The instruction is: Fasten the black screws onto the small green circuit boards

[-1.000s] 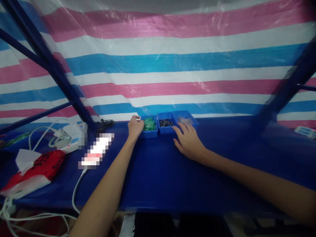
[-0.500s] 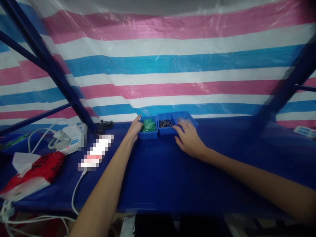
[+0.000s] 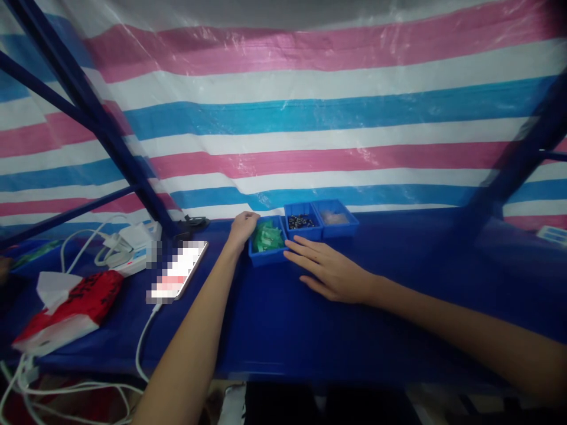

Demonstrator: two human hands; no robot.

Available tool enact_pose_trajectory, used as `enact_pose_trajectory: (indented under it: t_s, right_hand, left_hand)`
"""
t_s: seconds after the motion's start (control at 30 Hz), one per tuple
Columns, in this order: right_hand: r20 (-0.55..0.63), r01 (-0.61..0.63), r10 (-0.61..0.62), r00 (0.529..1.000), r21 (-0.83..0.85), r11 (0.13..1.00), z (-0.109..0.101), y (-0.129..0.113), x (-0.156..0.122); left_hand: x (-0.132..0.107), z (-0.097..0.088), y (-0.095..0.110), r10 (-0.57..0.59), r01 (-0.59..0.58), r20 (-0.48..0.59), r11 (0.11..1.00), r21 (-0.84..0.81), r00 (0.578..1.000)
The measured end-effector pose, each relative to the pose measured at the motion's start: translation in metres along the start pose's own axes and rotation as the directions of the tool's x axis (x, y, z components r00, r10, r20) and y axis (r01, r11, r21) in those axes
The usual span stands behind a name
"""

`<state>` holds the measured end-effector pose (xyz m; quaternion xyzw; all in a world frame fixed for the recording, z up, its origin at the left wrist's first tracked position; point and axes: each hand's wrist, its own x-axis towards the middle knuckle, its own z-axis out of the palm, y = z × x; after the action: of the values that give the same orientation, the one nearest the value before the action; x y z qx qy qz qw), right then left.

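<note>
My left hand (image 3: 243,229) is closed at the back left corner of a blue plastic bin (image 3: 268,257), with its fingertips partly hidden by the rim. Green plastic packets (image 3: 268,236) fill this bin, which sits at a slight angle. With fingers stretched out, my right hand (image 3: 330,270) has its fingertips at the bin's front right corner and grips nothing. A second blue bin (image 3: 305,235) behind those fingers contains small black and silver parts (image 3: 301,221). To its right, a third blue bin (image 3: 348,229) holds clear, pale pieces (image 3: 333,218).
On the left of the blue table (image 3: 266,330) lie a phone (image 3: 179,271) on a white cable, a power strip (image 3: 139,251) with plugs, and a red tissue pack (image 3: 95,298). Blue frame posts (image 3: 119,159) stand before a striped plastic sheet (image 3: 310,112).
The bin of green packets has come nearer and turned slightly, apart from the second bin at its front. My right hand has moved from the other two bins toward it, nearer to me.
</note>
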<state>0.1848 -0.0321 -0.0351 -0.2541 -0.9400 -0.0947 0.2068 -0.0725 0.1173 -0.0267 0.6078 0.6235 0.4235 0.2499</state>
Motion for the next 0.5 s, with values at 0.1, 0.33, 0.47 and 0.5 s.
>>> enact_pose_trajectory:
  t_s: [0.1, 0.33, 0.47, 0.5]
  right_hand:
    - [0.029, 0.018, -0.02, 0.999, 0.041, 0.999, -0.004, -0.004, 0.002]
    - [0.029, 0.061, -0.063, 0.998, 0.069, 0.996, -0.003, -0.014, 0.008]
    - [-0.042, 0.037, -0.033, 0.999, 0.088, 0.995, 0.001, -0.012, 0.004]
    - [-0.066, 0.035, -0.029, 0.997, 0.094, 0.995, 0.002, -0.011, 0.003]
  left_hand:
    - [0.0, -0.007, -0.001, 0.017, -0.019, 0.018, 0.99, 0.14, 1.0]
    - [-0.01, -0.022, 0.01, 0.13, -0.183, 0.195, 0.94, 0.286, 0.972]
    - [-0.019, -0.033, 0.026, 0.179, -0.298, 0.292, 0.847, 0.441, 0.939]
    - [-0.022, -0.036, 0.031, 0.184, -0.315, 0.312, 0.838, 0.446, 0.932]
